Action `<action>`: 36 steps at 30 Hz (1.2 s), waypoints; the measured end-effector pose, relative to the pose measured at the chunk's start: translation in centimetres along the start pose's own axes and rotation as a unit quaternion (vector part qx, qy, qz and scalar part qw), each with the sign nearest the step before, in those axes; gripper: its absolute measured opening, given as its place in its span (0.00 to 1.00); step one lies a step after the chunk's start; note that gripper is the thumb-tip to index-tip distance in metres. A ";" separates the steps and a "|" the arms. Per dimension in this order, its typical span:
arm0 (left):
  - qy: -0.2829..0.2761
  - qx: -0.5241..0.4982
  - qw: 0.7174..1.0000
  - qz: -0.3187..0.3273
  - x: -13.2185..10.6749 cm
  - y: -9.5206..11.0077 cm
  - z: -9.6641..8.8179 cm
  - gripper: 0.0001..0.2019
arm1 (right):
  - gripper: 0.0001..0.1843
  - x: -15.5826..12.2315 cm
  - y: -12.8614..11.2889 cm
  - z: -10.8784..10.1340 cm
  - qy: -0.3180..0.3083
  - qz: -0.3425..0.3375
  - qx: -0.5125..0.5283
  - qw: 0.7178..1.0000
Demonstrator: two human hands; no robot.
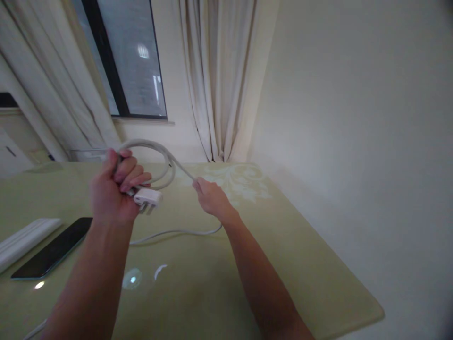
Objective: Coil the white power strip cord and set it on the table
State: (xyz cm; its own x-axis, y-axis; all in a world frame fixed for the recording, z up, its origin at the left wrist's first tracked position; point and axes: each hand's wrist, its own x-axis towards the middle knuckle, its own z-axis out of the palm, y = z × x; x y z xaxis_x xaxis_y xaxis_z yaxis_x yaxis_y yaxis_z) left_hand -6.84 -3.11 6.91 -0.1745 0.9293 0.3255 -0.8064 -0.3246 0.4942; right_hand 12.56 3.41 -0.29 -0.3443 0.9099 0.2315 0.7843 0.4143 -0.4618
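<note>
My left hand [118,186] is closed around loops of a white charging cable [155,144], held above the table. A white power adapter [148,196] with metal prongs hangs out below its fingers. To the right, my right hand [213,197] pinches the same cable where it leaves the coil. From under the right hand the loose length drops to the tabletop and runs left, passing behind my left forearm. Another bit of white cord shows at the bottom left; whether it belongs to the same cable cannot be seen.
The pale green table [300,264] has a glossy top and a rounded right corner near the wall. On the left lie a dark phone-like slab [53,250] and a long white object [28,240]. Behind are curtains [219,80] and a window [132,56].
</note>
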 end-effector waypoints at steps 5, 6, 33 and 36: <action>0.032 0.093 0.995 0.028 0.3 1.2 -0.3 0.26 | 0.21 0.4 1.3 0.2 -0.012 -0.021 0.034 0.999; 0.039 0.116 0.992 0.022 0.3 1.0 -0.3 0.27 | 0.20 0.3 1.2 0.0 -0.002 -0.011 0.017 1.000; 0.038 0.024 0.998 0.047 0.7 1.1 -0.5 0.27 | 0.11 0.9 3.6 -2.0 0.125 -0.035 0.107 0.986; 0.072 0.028 0.989 0.130 0.5 3.5 -1.6 0.28 | 0.08 1.8 5.5 -1.4 0.144 -0.017 0.169 0.975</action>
State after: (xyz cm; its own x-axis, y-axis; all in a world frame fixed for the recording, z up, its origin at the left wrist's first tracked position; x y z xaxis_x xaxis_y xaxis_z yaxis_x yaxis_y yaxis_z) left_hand -10.61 -3.50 7.52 -0.4527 0.8278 0.3313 -0.6922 -0.5605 0.4546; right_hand 16.98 7.30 -1.24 -0.1688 0.8717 0.4600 0.5428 0.4718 -0.6949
